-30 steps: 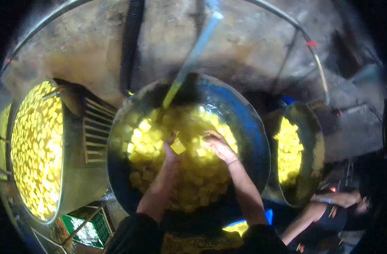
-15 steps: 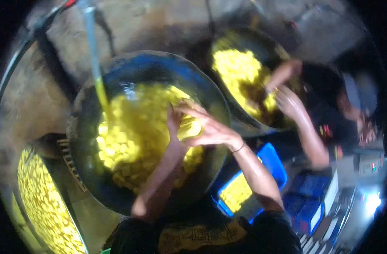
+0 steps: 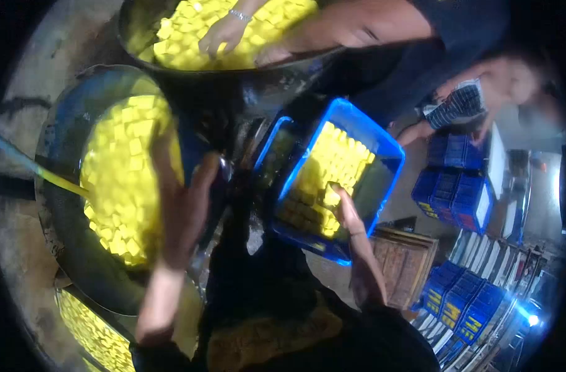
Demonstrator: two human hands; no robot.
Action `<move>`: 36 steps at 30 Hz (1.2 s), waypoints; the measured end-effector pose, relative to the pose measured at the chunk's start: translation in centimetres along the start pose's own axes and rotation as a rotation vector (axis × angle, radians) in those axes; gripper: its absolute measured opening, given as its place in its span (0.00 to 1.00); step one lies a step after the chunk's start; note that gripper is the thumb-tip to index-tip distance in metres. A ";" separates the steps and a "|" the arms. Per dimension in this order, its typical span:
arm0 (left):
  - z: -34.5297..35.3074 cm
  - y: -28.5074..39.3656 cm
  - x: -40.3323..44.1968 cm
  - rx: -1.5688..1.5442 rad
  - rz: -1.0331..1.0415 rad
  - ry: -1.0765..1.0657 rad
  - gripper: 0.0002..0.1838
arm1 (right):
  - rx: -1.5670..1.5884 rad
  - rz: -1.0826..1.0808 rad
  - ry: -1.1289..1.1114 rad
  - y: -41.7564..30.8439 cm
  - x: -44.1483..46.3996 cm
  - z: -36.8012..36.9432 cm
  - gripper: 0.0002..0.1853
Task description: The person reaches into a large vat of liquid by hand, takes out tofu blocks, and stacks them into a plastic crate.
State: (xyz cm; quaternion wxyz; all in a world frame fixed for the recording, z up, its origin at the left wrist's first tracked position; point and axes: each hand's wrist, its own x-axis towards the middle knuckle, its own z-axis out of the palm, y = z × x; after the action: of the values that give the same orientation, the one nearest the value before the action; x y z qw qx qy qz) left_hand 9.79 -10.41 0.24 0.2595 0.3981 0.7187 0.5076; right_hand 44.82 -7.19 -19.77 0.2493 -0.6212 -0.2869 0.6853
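My right hand point(image 3: 351, 217) is over a blue plastic crate point(image 3: 388, 149), its fingers closed on a yellow tofu block point(image 3: 332, 194). Beneath it, rows of yellow tofu blocks point(image 3: 332, 152) line the crate floor. At the right side of a large dark wok point(image 3: 66, 242), my left hand point(image 3: 185, 195) is blurred, with thumb and fingers apart and nothing visible in it. A heap of yellow tofu cubes point(image 3: 118, 186) fills much of this wok, partly hidden behind that hand.
A co-worker's hand point(image 3: 224, 36) reaches into a second wok point(image 3: 171, 69) of yellow cubes. A hose or pipe point(image 3: 32, 166) runs into the near wok. Stacked blue crates point(image 3: 453, 180) and a wooden box point(image 3: 402, 263) stand right. A tray of yellow pieces point(image 3: 94, 328) lies lower left.
My view has swung right. My hands, earlier together over the wok with yellow tofu between them, are now apart: the right is over the blue crate, the left beside the wok.
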 end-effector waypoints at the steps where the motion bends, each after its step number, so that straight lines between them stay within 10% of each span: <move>1: -0.9 -0.5 -0.4 0.285 0.112 0.011 0.38 | 0.019 -0.045 -0.018 3.0 2.3 -2.1 0.33; 5: -1.7 -1.8 -2.8 0.542 0.014 -0.072 0.40 | -1.034 0.380 0.682 10.4 8.3 -3.0 0.40; 9: -1.8 -3.5 -4.4 0.222 -0.220 -0.134 0.42 | -1.347 0.238 0.672 19.9 11.2 -4.1 0.28; 12: -3.0 -4.0 -4.5 0.089 -0.302 -0.126 0.44 | -1.108 -0.370 0.059 18.4 12.4 -9.4 0.21; 16: -4.8 -3.6 -4.1 0.011 -0.383 -0.071 0.48 | -1.456 0.041 -0.074 17.5 14.7 -11.6 0.22; 24: -15.6 -4.7 -1.8 0.047 -0.315 0.229 0.43 | -1.412 -0.024 -0.508 14.3 14.0 -9.7 0.25; 26: -18.9 -5.9 -1.6 0.097 -0.401 0.213 0.38 | -1.381 -0.481 -0.334 8.8 10.2 -5.3 0.23; 27: -20.2 -7.1 -1.7 0.101 -0.443 0.175 0.35 | -0.858 -0.165 -0.370 2.7 6.2 -0.2 0.19; 29: -21.5 -9.6 -2.3 0.021 -0.520 0.026 0.27 | -0.486 -0.491 -0.502 -6.3 -0.8 9.4 0.14; 36: -16.1 -21.0 -4.6 0.734 -0.588 -0.678 0.21 | -1.094 -1.211 -1.082 -15.8 -11.0 39.9 0.12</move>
State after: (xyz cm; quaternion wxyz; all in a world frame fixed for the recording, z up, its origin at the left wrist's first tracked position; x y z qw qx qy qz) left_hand -6.66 -26.23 -13.92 0.4503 0.3861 0.8047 -0.0241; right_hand 6.05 -7.00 1.66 0.0710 -0.0005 -0.9110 0.4062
